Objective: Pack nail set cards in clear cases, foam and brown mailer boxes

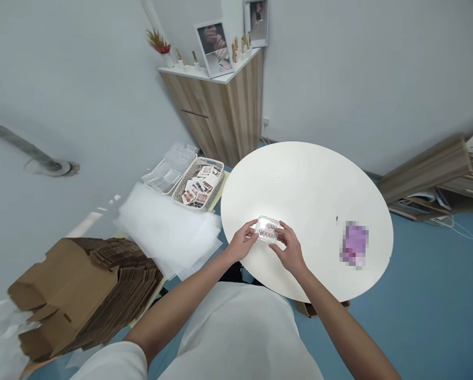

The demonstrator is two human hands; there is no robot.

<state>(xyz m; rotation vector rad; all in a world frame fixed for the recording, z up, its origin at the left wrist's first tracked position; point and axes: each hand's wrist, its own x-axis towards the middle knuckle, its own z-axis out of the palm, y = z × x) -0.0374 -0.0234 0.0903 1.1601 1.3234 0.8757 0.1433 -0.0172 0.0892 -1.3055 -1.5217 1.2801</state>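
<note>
A small clear plastic case point(267, 229) with rows of small pinkish items inside is held level over the near left part of the round white table point(308, 184). My left hand point(242, 241) grips its left edge between thumb and fingers. On the right edge, my right hand point(289, 247) holds the same case, its thumb at the near corner and its fingers at the far one. Whether the case touches the tabletop I cannot tell.
A blurred purple item point(355, 244) and a tiny dark piece lie on the table's right side. To the left are a basket of cards point(200, 184), clear cases point(169, 168), white translucent sheets point(167, 224) and stacked cardboard boxes point(86, 295). A wooden cabinet point(224, 105) stands behind.
</note>
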